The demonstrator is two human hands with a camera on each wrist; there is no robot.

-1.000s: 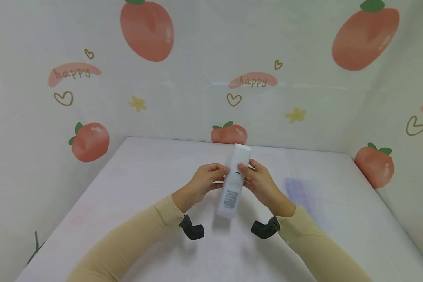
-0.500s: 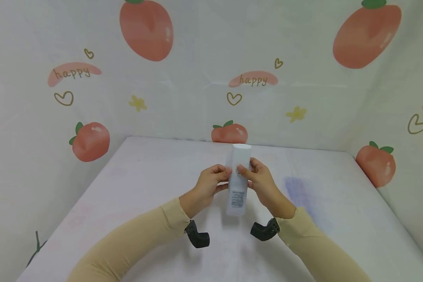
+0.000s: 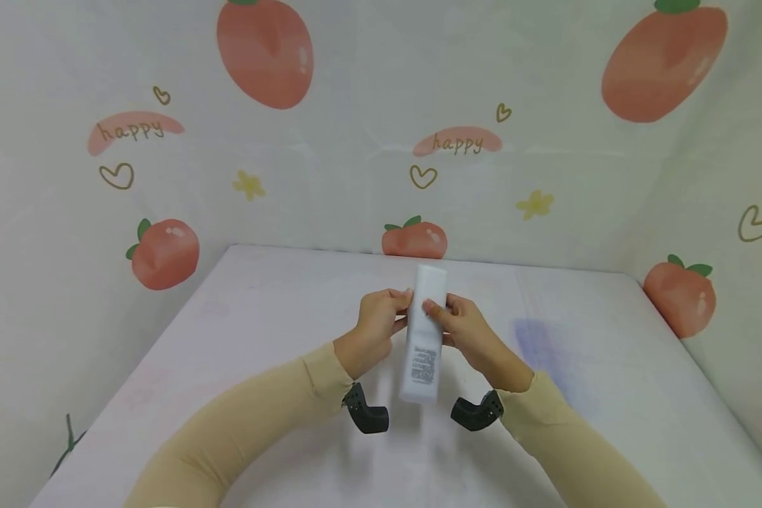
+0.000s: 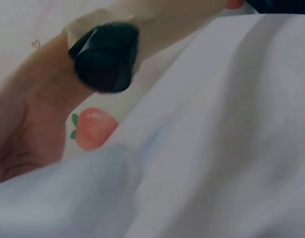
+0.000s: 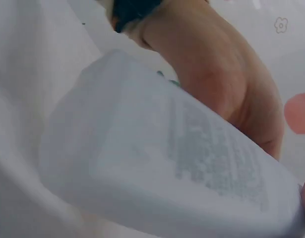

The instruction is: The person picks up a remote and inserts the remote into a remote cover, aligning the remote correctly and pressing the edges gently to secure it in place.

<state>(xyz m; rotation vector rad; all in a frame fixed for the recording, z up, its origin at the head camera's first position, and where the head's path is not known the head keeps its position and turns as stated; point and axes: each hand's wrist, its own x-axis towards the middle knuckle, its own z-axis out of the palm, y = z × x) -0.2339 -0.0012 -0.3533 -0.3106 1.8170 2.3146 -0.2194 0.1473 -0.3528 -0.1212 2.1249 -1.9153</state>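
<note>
A long white case [image 3: 425, 324] with rounded edges and a block of small grey print on its lower face is held above the table, almost upright and leaning slightly. My left hand [image 3: 375, 328] pinches its left edge between thumb and fingers. From the other side my right hand [image 3: 466, 328] grips it, thumb across the front face, other fingers mostly hidden behind. In the right wrist view the case [image 5: 142, 148] fills the foreground, its print blurred, with the right hand [image 5: 221, 74] behind it. The left wrist view has the left hand [image 4: 33, 119] at the white case [image 4: 63, 198].
A white cloth-covered table [image 3: 279, 303] lies beneath, with a faint purple patch [image 3: 540, 346] on the right. Behind it hangs a white backdrop [image 3: 330, 155] printed with red fruit. Black cameras sit on both wrists, including the left wrist camera [image 3: 365, 411].
The case has turned between my hands: its small slot-like mark is now mostly covered by the right thumb. It is a little lower than before, and my left wrist has shifted right.
</note>
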